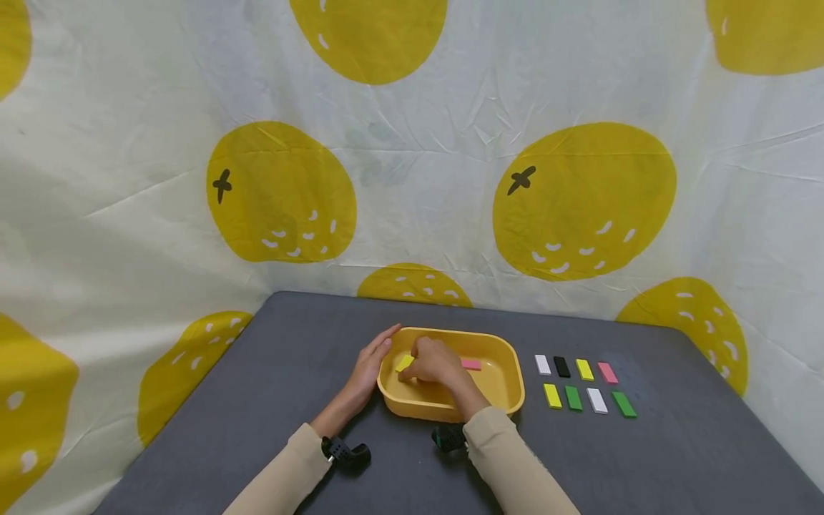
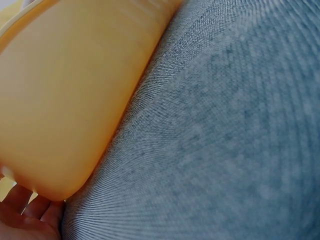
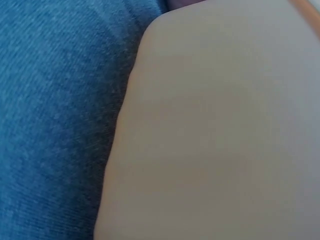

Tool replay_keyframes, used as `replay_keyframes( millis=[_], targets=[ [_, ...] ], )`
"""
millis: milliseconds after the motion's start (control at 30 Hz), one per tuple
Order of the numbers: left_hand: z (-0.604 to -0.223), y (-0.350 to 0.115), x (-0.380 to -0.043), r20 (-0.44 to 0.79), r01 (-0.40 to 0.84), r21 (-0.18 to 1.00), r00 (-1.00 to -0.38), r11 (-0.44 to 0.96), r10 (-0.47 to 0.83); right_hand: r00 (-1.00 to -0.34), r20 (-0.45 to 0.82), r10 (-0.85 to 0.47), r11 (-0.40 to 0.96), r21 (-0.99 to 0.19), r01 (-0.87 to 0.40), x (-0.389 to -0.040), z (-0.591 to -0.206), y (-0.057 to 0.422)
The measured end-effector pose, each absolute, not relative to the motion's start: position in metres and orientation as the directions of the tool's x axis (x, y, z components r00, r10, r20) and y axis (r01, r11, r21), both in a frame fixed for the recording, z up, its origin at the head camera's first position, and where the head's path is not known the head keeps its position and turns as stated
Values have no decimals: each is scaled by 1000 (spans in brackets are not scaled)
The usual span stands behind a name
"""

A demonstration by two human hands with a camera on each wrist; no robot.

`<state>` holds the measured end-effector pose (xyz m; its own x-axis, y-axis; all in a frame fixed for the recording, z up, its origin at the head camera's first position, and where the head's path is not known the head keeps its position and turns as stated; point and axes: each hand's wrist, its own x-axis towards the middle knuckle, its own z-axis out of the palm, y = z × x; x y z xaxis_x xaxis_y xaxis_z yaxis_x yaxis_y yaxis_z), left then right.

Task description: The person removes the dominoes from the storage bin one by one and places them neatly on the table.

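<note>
A yellow-orange plastic bin (image 1: 418, 409) sits on the dark table. My left hand (image 1: 368, 365) rests along its left side with fingers fairly straight; in the left wrist view, fingers (image 2: 37, 207) touch the bin's outer corner. My right hand (image 1: 434, 363) reaches down inside the bin, thumb and forefinger pinching a small yellow rectangular block (image 1: 404, 363) near the left end. A pink block (image 1: 471, 365) lies on the bin floor to the right of that hand. The right wrist view shows only the bin's outer wall (image 3: 210, 125) and table cloth, with the fingers hidden.
Right of the bin, flat blocks lie in two rows. The back row has white (image 1: 543, 365), black (image 1: 562, 367), yellow (image 1: 584, 369) and pink (image 1: 608, 373) blocks; the front row has yellow, green (image 1: 574, 398), white and green ones. A fruit-print cloth (image 1: 425, 207) hangs behind the table.
</note>
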<state>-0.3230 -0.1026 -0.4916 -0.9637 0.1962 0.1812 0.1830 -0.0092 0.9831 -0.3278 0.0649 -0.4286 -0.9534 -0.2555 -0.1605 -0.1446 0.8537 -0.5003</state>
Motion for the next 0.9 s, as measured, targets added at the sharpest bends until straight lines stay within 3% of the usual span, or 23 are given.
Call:
replay_keyframes(
  millis=[900],
  targets=[
    [-494, -101, -324, 173, 178, 984, -966, 12, 192, -964, -94, -248, 861, -477, -175, -329, -434, 63]
  ],
)
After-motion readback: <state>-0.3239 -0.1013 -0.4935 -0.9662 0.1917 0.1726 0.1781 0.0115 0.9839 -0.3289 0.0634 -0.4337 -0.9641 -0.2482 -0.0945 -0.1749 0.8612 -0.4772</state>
